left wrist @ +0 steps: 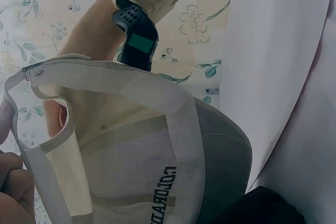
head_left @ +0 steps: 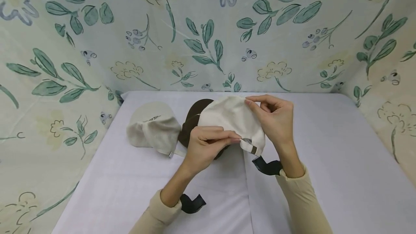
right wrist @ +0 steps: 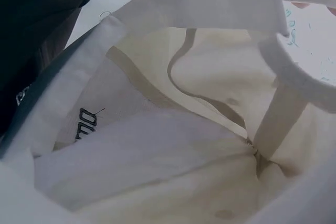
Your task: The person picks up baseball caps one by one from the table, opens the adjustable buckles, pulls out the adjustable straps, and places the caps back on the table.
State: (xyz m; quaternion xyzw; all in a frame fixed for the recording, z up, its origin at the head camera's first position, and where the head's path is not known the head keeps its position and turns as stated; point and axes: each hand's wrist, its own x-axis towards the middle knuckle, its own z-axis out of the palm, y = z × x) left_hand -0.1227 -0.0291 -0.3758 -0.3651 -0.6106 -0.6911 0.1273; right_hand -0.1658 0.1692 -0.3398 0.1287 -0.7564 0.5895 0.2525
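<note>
Pinching a white cap (head_left: 225,116), both grips closed to fingertip and thumb
Head: left grip (head_left: 206,147) on its back strap (head_left: 247,146), right grip (head_left: 274,118) on its fabric. Left wrist: cap opening beside curled fingers (left wrist: 18,182). Right wrist: cap interior; grip unclear.

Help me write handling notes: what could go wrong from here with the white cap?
The left hand seems to pinch the strap only by fingertips, so it may slip. The white cap overlaps the brown cap in the head view, so moving it might nudge that one. The black mount at the right wrist shows close to the strap and could snag it.
</note>
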